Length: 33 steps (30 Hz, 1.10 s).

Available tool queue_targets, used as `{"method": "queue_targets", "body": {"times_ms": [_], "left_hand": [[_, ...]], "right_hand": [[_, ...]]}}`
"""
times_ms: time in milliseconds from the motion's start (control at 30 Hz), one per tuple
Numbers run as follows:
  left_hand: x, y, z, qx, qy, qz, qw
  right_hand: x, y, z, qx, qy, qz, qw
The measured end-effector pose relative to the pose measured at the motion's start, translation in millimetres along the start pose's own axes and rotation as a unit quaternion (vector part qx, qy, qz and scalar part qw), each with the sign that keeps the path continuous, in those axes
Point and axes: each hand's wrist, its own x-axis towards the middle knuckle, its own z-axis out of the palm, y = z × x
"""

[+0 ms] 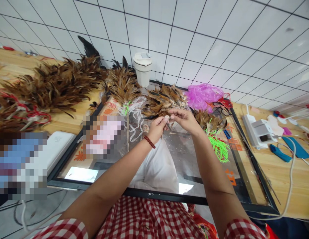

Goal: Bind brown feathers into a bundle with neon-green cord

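Above the glass-topped surface (169, 159), near its far edge, a small pale feather bundle (166, 117) sits pinched between both hands. Left hand (158, 127), w/ red bead bracelet (149, 141) on wrist, has fingers pressed together on the bundle; right hand (185, 120) pinches it from the other side, fingertips touching the left's. Just behind the bundle lies a brown feather clump (160, 99). Left of the bundle, a feather duster (124, 88) tied w/ green string. Behind the bundle, a white cup (143, 68) by the tiled wall. Right of the bundle: pink plastic (201, 94), then neon green cord (219, 147). Far left of the bundle, big feather pile (54, 83).
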Motion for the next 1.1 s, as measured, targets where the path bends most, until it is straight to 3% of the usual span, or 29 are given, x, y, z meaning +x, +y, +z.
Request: {"method": "queue_targets", "body": {"times_ms": [133,233,367,467,600,700,833,967,1100], "left_hand": [[0,-3,-1.7,0.013,-0.031,0.016,0.999],[-1,-3,-0.2,0.000,-0.067,0.015,0.998],[-3,-1,4.2,-0.041,-0.108,-0.018,0.993],[-4,1,4.6,-0.062,-0.116,-0.043,0.990],[-2,2,0.6,-0.069,-0.060,-0.023,0.996],[2,2,-2.3,-0.075,0.004,-0.003,0.997],[5,3,-3.8,-0.091,0.046,0.008,0.995],[5,3,-3.6,-0.098,0.054,0.000,0.994],[6,3,-3.1,-0.099,0.060,-0.001,0.993]], "right_hand": [[-2,-5,-3,-0.042,-0.035,-0.032,0.998],[-3,-6,-2,-0.017,-0.067,-0.016,0.997],[-4,-5,4,0.013,-0.044,0.027,0.999],[-3,-5,9,-0.032,-0.016,0.015,0.999],[-1,-1,0,-0.149,0.028,-0.038,0.988],[-2,6,-18,-0.324,0.035,-0.040,0.945],[-4,15,-29,-0.445,-0.030,-0.023,0.895],[-4,14,-18,-0.476,-0.086,-0.017,0.875],[-6,4,-20,-0.459,-0.178,0.046,0.869]]}}
